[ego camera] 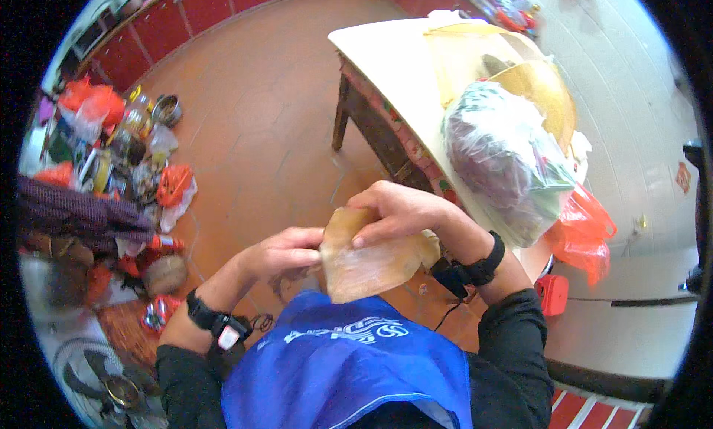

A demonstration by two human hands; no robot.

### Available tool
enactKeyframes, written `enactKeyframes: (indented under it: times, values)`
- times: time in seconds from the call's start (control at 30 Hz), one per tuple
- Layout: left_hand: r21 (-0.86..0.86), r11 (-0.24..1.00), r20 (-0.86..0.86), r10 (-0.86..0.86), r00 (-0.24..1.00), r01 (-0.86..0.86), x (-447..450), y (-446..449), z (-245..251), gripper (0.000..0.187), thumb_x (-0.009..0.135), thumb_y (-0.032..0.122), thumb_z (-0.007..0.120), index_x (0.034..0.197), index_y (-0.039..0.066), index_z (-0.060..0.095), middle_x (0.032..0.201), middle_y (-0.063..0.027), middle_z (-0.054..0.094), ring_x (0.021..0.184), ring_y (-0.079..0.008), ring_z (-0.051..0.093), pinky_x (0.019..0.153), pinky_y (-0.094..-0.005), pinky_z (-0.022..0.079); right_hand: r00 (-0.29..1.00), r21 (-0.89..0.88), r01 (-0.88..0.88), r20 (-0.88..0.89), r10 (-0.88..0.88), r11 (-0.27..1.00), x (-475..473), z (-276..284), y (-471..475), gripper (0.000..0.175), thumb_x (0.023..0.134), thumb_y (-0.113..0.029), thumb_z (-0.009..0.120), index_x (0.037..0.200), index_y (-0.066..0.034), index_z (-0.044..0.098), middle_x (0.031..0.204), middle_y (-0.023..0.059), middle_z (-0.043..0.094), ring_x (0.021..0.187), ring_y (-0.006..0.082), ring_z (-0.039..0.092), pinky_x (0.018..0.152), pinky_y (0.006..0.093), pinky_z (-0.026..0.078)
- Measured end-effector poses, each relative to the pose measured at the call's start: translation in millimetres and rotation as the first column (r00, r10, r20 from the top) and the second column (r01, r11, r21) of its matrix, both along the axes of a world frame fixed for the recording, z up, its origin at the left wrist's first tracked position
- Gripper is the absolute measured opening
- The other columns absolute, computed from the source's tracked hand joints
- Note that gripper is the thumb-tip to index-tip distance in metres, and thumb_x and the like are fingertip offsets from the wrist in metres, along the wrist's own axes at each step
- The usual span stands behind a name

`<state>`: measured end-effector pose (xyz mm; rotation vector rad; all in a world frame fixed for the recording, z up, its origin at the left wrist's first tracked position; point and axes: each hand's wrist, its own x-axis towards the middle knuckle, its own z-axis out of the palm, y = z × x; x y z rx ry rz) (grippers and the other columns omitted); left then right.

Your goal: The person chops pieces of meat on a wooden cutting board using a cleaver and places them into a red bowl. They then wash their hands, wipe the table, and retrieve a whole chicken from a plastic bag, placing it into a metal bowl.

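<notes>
In front of the blue apron [356,362], both hands hold a flat, floppy tan piece [379,267] with a pale, slightly shiny patch; its material cannot be told for certain. My left hand [287,253] pinches its left edge between thumb and fingers. Over its top edge lies my right hand [398,212], thumb on the near face and fingers curled behind, partly hidden. The piece hangs down at its lower end, close to the apron. Dark straps with small devices are on both wrists.
A white-topped wooden table [384,53] at the right bears a filled clear plastic bag [496,150] and a yellowish mesh food cover [535,89]. A red plastic bag [582,234] hangs beside it. Bags, jars and a metal pot [167,110] crowd the left. Red cabinets [161,25] line the back.
</notes>
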<state>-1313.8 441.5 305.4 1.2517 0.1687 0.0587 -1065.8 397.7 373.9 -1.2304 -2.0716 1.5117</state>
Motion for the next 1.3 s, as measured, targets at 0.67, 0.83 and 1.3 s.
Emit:
enactKeyframes:
  times: [0.67, 0.83, 1.3]
  values:
    - [0.599, 0.721, -0.013, -0.426, 0.905, 0.348, 41.9, 158.4, 154.5, 0.015, 0.091, 0.016, 0.057, 0.092, 0.002, 0.060, 0.063, -0.0096, 0.056, 0.057, -0.0252, 0.060, 0.051, -0.0323, 0.044, 0.998, 0.252, 0.045, 0.028, -0.053, 0.967, 19.8, 109.8, 65.5, 0.030, 0.080, -0.027, 0.066, 0.074, -0.0004, 0.054, 0.067, 0.0203, 0.058, 0.069, 0.0416, 0.057, 0.059, 0.0462, 0.044]
    - [0.718, 0.590, -0.003, -0.529, 0.849, 0.370, 73.3, 244.4, 174.5, 0.013, 0.086, 0.014, 0.062, 0.091, 0.002, 0.062, 0.063, -0.0102, 0.057, 0.056, -0.0264, 0.059, 0.050, -0.0326, 0.044, 0.982, 0.372, 0.189, -0.063, -0.178, 0.909, 84.1, 116.9, 81.0, 0.020, 0.083, -0.017, 0.063, 0.076, -0.0028, 0.049, 0.061, 0.0166, 0.055, 0.058, 0.0333, 0.059, 0.049, 0.0381, 0.043]
    - [-0.003, 1.000, -0.022, 0.025, 0.999, -0.025, 282.7, 457.5, 64.6, 0.032, 0.085, 0.001, 0.047, 0.117, -0.002, 0.045, 0.085, -0.0078, 0.052, 0.073, -0.0168, 0.055, 0.071, -0.0316, 0.049, 0.197, 0.588, 0.764, 0.180, -0.964, 0.266, 150.7, 113.0, 58.7, 0.019, 0.073, -0.014, 0.074, 0.078, -0.0015, 0.060, 0.059, 0.0089, 0.051, 0.050, 0.0187, 0.049, 0.049, 0.0279, 0.037]
